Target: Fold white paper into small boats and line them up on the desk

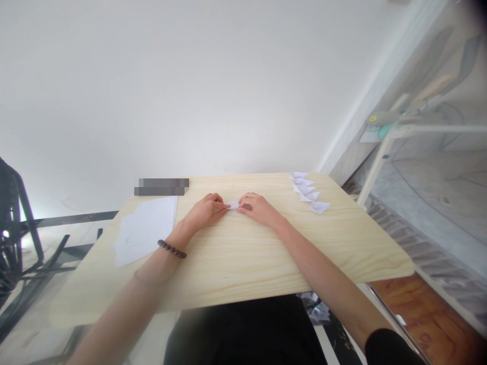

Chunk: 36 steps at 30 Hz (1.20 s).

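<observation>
A small piece of folded white paper (pixel 233 205) is held between my two hands above the middle of the wooden table. The fingers of my left hand (pixel 207 210) pinch its left end, and a dark beaded bracelet is on that wrist. My right hand (pixel 256 208) pinches the right end, with thumb and fingertips pressed together. Several folded white paper pieces with pointed ends (pixel 304 191) lie in a slanting row at the table's back right. Loose sheets of white paper (pixel 146 228) are spread at the left.
The pale wooden table (pixel 236 274) stands against a white wall. A blurred-out dark object (pixel 162 187) lies at its back left corner. Black metal frames (pixel 23 228) are at the left, and a white metal frame (pixel 380 167) stands at the right.
</observation>
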Available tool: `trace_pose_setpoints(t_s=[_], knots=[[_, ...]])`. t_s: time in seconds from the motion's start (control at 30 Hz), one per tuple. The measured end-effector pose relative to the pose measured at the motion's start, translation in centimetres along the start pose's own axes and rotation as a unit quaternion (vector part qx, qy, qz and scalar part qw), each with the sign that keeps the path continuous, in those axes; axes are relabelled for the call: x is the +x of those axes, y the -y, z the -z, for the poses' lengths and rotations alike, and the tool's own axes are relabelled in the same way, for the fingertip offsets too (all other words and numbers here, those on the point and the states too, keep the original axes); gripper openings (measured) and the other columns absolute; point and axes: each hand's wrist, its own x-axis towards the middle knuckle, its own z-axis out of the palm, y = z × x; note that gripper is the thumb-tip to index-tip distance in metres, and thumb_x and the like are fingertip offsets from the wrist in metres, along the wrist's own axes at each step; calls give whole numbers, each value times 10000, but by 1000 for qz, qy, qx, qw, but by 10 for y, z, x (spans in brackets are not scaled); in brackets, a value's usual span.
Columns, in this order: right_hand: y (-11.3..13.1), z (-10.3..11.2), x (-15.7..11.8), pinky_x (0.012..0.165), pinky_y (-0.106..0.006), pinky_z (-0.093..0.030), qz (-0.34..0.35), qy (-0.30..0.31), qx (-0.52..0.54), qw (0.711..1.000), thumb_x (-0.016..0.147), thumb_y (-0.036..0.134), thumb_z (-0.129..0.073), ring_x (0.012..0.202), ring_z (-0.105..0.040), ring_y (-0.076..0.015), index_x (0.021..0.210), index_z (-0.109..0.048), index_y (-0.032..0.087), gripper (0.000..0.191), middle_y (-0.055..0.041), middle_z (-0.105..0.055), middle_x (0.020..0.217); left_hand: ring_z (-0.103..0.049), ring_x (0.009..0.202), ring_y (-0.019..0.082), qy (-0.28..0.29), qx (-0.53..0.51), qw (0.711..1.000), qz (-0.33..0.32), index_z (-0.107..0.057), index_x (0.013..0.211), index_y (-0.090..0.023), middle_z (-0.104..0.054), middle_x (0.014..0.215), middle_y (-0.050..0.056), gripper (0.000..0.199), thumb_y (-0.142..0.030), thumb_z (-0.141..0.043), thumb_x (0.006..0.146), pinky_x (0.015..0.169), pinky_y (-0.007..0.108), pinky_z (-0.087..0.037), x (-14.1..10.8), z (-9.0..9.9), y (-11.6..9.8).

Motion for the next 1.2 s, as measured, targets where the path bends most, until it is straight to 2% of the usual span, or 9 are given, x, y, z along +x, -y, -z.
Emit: trace_pose_setpoints(t_s=[0.13, 0.27, 0.4, 0.5, 0.67, 0.77, 0.9, 1.03, 1.2], knots=[[-3, -3, -1, 799, -281, -393, -17, -22, 34, 999, 753, 202, -524, 829, -519, -130, 766, -598, 172, 80, -37, -578, 855, -512, 647, 122, 11, 9, 998, 58, -577, 1079, -269, -518, 789, 37, 331, -375, -390, 827, 637, 239, -388, -1, 0, -1], [-1, -3, -3, 676, -229, -421, -29, -15, 86, 996, 775, 187, -473, 717, -524, -97, 808, -583, 164, 117, -38, -567, 881, -522, 643, 134, 13, 2, 998, 67, -550, 1116, -272, -549, 749, 35, 345, -370, -377, 833, 633, 242, -375, -1, 4, -5], [3, -3, -2, 655, -224, -424, -35, -35, 105, 993, 798, 201, -433, 691, -523, -93, 849, -570, 165, 151, -30, -576, 838, -537, 655, 139, -17, -98, 991, 90, -579, 1084, -235, -616, 784, 38, 358, -393, -396, 819, 631, 239, -385, -1, 5, -7], [5, -4, -1, 704, -238, -439, -28, -55, 130, 990, 800, 219, -432, 753, -536, -103, 865, -571, 168, 162, -42, -576, 868, -559, 694, 151, -29, -219, 966, 137, -621, 1014, -207, -650, 847, 35, 364, -426, -459, 774, 642, 242, -408, -1, 4, -8], [4, -7, -1, 695, -235, -468, -58, -94, 189, 976, 763, 301, -491, 788, -554, -103, 866, -587, 173, 190, -80, -512, 1091, -584, 772, 182, -48, -358, 906, 222, -649, 950, -166, -669, 871, 46, 371, -400, -598, 666, 704, 269, -433, 2, 4, -12], [0, -11, -2, 650, -234, -470, -104, -63, 224, 967, 736, 323, -529, 696, -569, -96, 928, -578, 185, 242, -51, -585, 965, -577, 874, 198, -62, -397, 887, 228, -664, 902, -161, -659, 929, 56, 347, -369, -644, 624, 793, 282, -418, 4, 4, -16], [-3, -13, -4, 601, -236, -464, -142, -37, 262, 954, 688, 344, -583, 621, -569, -104, 924, -588, 178, 288, -9, -617, 749, -579, 892, 214, -50, -422, 878, 221, -666, 891, -160, -660, 923, 63, 360, -380, -660, 607, 810, 305, -419, 4, 4, -20], [2, -9, -3, 610, -245, -470, -161, -33, 298, 940, 672, 390, -591, 618, -578, -114, 887, -602, 164, 312, -18, -625, 704, -584, 868, 206, -52, -432, 871, 227, -676, 865, -163, -666, 902, 57, 346, -389, -663, 604, 785, 286, -425, 4, 5, -21], [6, -5, -1, 647, -248, -482, -172, -39, 330, 927, 696, 413, -557, 647, -601, -122, 780, -611, 152, 279, -32, -638, 696, -595, 745, 183, -61, -420, 870, 252, -689, 804, -157, -680, 806, 40, 339, -423, -662, 595, 685, 259, -434, 5, 2, -18]])
